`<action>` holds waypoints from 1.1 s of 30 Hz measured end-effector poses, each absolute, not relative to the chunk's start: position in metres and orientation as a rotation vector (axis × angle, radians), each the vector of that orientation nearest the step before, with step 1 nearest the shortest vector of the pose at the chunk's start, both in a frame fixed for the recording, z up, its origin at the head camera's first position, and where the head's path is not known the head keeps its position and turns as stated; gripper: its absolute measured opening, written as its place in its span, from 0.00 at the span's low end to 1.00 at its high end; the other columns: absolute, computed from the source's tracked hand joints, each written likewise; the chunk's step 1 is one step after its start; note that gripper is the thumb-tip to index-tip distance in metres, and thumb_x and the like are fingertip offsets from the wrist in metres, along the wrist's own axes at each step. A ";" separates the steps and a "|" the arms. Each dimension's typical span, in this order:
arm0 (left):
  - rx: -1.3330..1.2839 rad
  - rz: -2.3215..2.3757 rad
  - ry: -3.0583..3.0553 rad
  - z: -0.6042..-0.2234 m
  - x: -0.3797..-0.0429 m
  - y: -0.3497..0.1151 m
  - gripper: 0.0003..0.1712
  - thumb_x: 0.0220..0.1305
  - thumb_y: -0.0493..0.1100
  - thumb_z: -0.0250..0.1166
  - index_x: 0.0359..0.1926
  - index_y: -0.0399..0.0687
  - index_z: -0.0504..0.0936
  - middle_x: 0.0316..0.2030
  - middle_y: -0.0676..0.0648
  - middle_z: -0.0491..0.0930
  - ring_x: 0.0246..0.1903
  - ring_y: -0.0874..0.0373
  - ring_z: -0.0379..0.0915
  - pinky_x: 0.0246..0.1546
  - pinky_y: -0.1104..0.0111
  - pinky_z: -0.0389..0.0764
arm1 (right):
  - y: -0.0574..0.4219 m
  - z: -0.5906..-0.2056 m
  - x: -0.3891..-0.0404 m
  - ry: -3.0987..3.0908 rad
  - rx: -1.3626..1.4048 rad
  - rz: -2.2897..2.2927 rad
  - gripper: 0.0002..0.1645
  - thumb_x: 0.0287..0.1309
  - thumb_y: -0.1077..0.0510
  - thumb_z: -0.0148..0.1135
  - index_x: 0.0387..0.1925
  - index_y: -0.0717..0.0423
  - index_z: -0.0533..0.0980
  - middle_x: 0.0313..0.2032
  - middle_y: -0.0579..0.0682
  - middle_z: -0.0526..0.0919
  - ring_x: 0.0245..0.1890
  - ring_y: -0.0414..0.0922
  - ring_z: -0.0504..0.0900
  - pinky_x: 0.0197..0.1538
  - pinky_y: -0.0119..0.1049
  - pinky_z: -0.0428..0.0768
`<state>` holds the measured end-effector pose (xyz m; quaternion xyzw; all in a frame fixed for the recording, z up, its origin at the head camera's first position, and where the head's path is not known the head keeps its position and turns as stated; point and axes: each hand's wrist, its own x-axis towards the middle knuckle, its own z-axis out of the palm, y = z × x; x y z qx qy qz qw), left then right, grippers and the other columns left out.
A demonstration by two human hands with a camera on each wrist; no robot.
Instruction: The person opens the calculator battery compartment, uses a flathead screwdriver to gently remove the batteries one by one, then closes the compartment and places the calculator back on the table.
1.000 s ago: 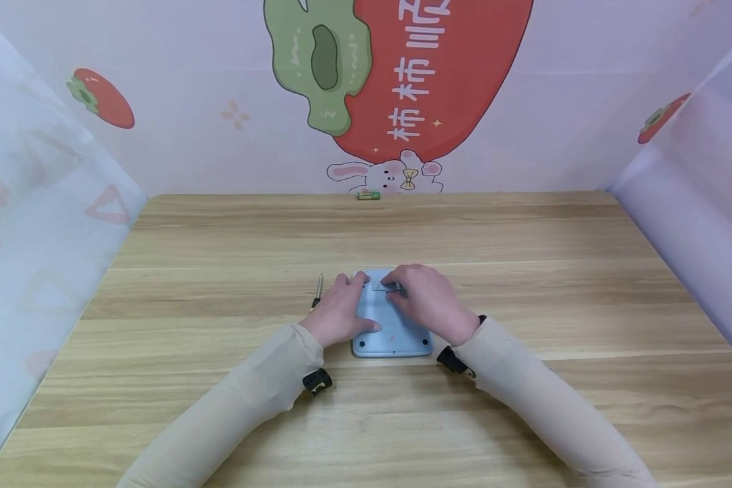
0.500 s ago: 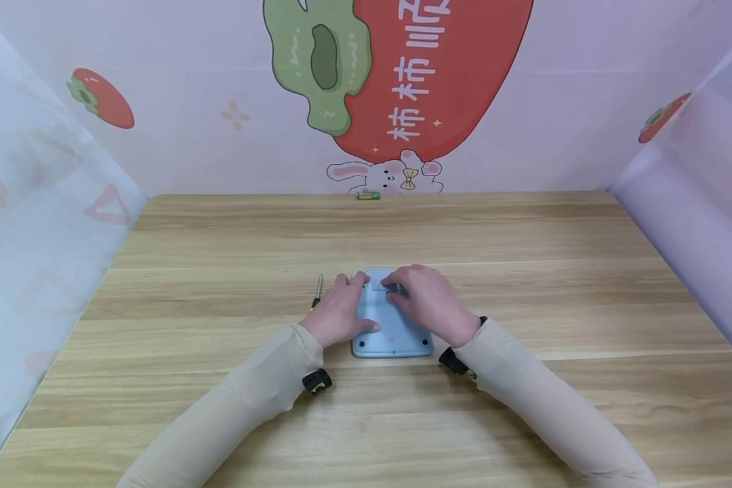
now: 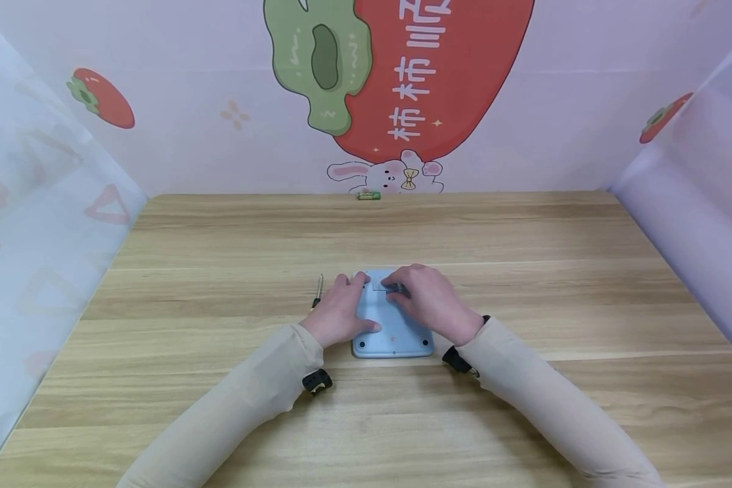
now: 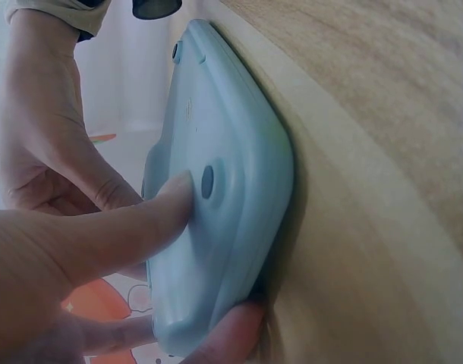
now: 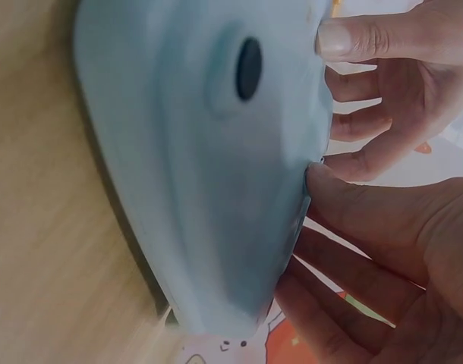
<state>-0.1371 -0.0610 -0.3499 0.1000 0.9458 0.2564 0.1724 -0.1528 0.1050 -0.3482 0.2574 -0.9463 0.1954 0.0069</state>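
Note:
A light-blue calculator point(image 3: 396, 342) lies underside up on the table, its round black feet showing. My left hand point(image 3: 339, 310) grips its left side, the thumb resting on the underside and a fingertip low against the edge in the left wrist view. My right hand point(image 3: 434, 301) bends over the far part of the calculator. Thumb and fingers pinch at the small battery cover point(image 3: 379, 286), mostly hidden beneath them. In the right wrist view, the thumb point(image 5: 322, 182) presses by the cover's edge. How far the cover sits in its opening cannot be made out.
A screwdriver point(image 3: 318, 291) lies just left of the calculator, its handle partly behind my left hand. One green battery point(image 3: 368, 196) rests at the table's far edge, against the printed backdrop point(image 3: 238, 149). Fabric walls stand on both sides.
My right wrist has shifted very slightly to the right, while its fingers stay at the cover. The left hand and the calculator look still.

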 end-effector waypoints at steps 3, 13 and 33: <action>0.281 0.727 2.685 -0.351 -0.137 -0.061 0.45 0.50 0.50 0.71 0.66 0.46 0.59 0.53 0.36 0.66 0.42 0.49 0.70 0.45 0.58 0.76 | 0.106 -0.350 -0.153 -2.948 0.818 0.611 0.14 0.52 0.60 0.66 0.42 0.57 0.82 0.41 0.52 0.85 0.44 0.47 0.82 0.47 0.42 0.80; 0.278 0.728 2.687 -0.351 -0.137 -0.061 0.45 0.50 0.50 0.71 0.66 0.46 0.59 0.53 0.36 0.66 0.42 0.49 0.70 0.45 0.58 0.76 | 0.108 -0.351 -0.152 -2.936 0.862 0.588 0.13 0.53 0.61 0.64 0.43 0.57 0.81 0.42 0.52 0.85 0.44 0.47 0.82 0.48 0.42 0.79; 0.270 0.722 2.682 -0.350 -0.138 -0.060 0.45 0.51 0.50 0.71 0.66 0.46 0.58 0.54 0.36 0.66 0.44 0.49 0.70 0.46 0.58 0.76 | 0.108 -0.353 -0.151 -2.913 0.896 0.533 0.14 0.55 0.61 0.62 0.44 0.58 0.81 0.44 0.53 0.84 0.49 0.49 0.80 0.52 0.43 0.78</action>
